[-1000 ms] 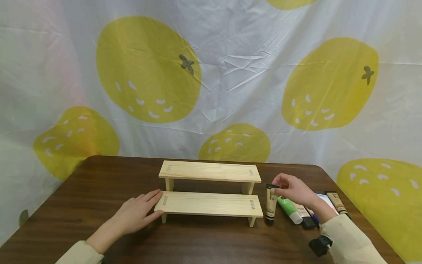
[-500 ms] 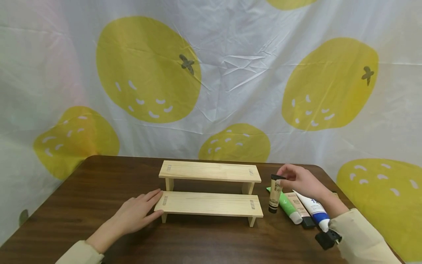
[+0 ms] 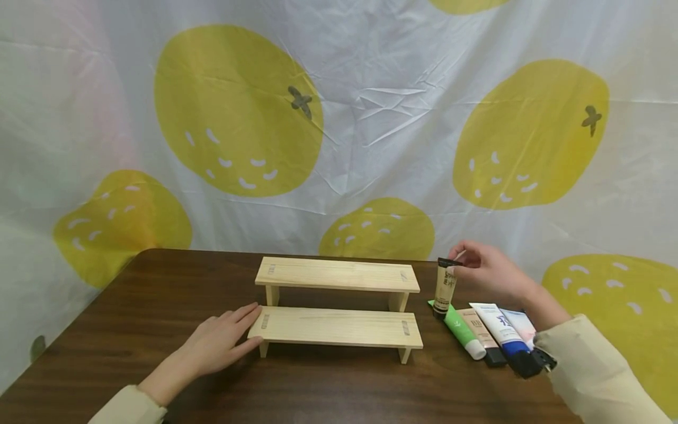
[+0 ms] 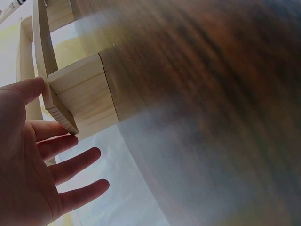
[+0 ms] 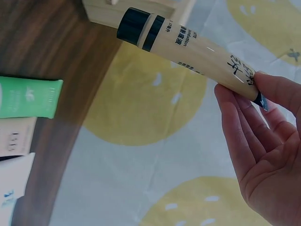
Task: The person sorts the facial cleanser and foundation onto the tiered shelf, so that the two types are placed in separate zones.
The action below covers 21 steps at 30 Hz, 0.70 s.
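Note:
My right hand point(image 3: 484, 271) pinches a beige foundation tube point(image 3: 445, 285) by its flat black end, between thumb and fingers. The tube hangs cap down; in the right wrist view the black cap of the foundation tube point(image 5: 202, 56) points away from the palm. At the left, my left hand point(image 3: 219, 344) rests against the end of the lower pale wooden shelf point(image 3: 336, 327). In the left wrist view, thumb and index finger of the left hand point(image 4: 42, 146) touch that board's edges, the other fingers stretched out loosely.
Behind the lower shelf stands a taller wooden shelf point(image 3: 339, 274). Right of them lie a green tube point(image 3: 464, 337), a beige BB tube point(image 3: 478, 331), a white-and-blue tube point(image 3: 499, 327) and a pale tube point(image 3: 521, 325). A lemon-print curtain point(image 3: 344, 147) hangs behind the brown table point(image 3: 318, 394).
My right hand has carried the foundation tube up the head view and slightly right, over the green tube's flat end. More of the lying tubes shows now. The left hand stays put.

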### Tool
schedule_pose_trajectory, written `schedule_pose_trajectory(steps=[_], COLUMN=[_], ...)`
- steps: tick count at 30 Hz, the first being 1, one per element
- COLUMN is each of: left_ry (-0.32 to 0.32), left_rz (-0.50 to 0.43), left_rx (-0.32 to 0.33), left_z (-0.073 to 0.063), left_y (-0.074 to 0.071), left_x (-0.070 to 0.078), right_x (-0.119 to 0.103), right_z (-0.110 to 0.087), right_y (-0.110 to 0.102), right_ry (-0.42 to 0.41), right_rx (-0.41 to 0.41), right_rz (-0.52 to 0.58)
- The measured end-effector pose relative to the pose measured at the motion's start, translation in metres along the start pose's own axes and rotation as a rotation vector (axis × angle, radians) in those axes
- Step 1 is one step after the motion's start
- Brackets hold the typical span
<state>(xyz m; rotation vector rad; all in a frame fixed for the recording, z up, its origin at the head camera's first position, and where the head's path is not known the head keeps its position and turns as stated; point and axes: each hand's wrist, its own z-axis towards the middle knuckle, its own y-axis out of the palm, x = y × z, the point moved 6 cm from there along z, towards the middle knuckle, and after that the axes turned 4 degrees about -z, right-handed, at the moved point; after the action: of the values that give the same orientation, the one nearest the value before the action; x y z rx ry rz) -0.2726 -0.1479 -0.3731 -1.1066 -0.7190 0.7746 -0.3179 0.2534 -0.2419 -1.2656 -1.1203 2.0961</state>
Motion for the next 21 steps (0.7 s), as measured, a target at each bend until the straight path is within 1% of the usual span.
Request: schedule_pose_trajectory(steps=[3, 9, 15, 21], left_ry=[-0.014, -0.023, -0.018, -0.01], left_rz=[-0.007, -0.014, -0.015, -0.014], left_rx=[-0.013, -0.017, -0.015, -0.009], left_z=[0.0, 0.0, 0.0, 0.0], left_y=[0.001, 0.001, 0.001, 0.0], left_x=[-0.001, -0.001, -0.001, -0.001], right_x=[-0.008, -0.021, -0.034, -0.043], right_z=[0.006, 0.015, 0.025, 0.034], right_y=[-0.005, -0.012, -0.017, -0.021], right_ry=[-0.044, -0.04, -0.091, -0.076], right_rx=[0.015, -0.003, -0.008, -0.024], right_rz=[-0.015, -0.004, -0.013, -0.033])
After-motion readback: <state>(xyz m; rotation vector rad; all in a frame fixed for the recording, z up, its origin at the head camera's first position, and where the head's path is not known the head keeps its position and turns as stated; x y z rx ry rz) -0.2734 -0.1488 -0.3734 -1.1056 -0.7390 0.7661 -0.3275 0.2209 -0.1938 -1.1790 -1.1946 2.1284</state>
